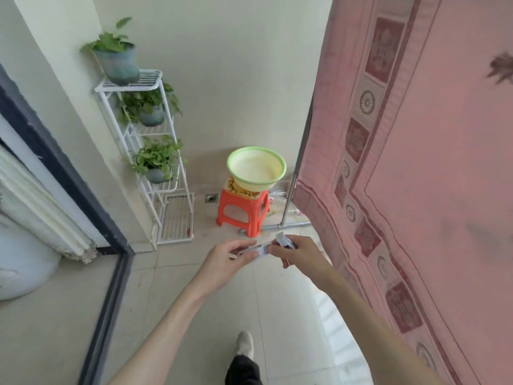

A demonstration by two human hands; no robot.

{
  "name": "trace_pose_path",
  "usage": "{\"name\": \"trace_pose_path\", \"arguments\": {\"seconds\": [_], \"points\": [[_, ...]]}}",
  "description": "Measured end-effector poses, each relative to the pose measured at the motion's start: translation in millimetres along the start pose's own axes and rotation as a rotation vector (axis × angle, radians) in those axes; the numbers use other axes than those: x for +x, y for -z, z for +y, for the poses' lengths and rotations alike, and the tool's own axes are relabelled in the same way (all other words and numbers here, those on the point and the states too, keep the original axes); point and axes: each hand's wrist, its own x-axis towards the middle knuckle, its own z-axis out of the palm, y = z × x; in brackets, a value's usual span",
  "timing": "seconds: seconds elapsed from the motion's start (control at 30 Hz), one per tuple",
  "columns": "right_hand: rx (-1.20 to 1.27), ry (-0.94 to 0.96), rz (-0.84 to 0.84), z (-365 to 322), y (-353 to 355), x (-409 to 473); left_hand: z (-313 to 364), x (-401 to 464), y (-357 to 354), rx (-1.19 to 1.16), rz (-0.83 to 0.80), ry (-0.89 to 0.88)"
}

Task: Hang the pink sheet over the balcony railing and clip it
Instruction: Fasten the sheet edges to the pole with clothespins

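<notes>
The left hand pinches one pale clip between thumb and fingers, while the right hand is curled round a small bunch of white clips, its fingers clamped on them; the single clip lies between the two hands, and blur hides whether the right fingers touch it too. Just beside the right fingers, to their right, hangs the pink sheet, already draped and falling nearly to the tiled floor; the rail it hangs over is out of view above, so only the clipping seems to be left. Beyond the fingertips stand an orange stool carrying a green-rimmed basin, and a metal post at the sheet's near edge. Farther to the left is a white plant rack with potted plants. The likely slip is a clip dropping from the crowded right hand as one is drawn out, since the grip is loose around several. An unclipped sheet could also slide if it hangs unevenly.
</notes>
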Motion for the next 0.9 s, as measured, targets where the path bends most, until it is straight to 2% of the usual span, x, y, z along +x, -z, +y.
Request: {"name": "trace_pose_path", "arguments": {"seconds": [0.17, 0.37, 0.63, 0.83, 0.9], "points": [[-0.007, 0.051, 0.041, -52, 33, 124, 25, 124, 49, -0.039, -0.067, 0.019], [0.041, 0.049, 0.085, -84, 51, 240, 31, 248, 86, -0.039, -0.001, 0.006], [0.188, -0.039, 0.591, -95, 97, 379, 26, 433, 119, -0.015, -0.1, -0.065], [0.174, -0.06, 0.835, -123, 122, 465, 34, 562, 145, 0.012, -0.299, -0.133], [0.09, -0.09, 0.884, -127, 134, 489, 42, 603, 143, 0.018, -0.379, -0.161]]}}
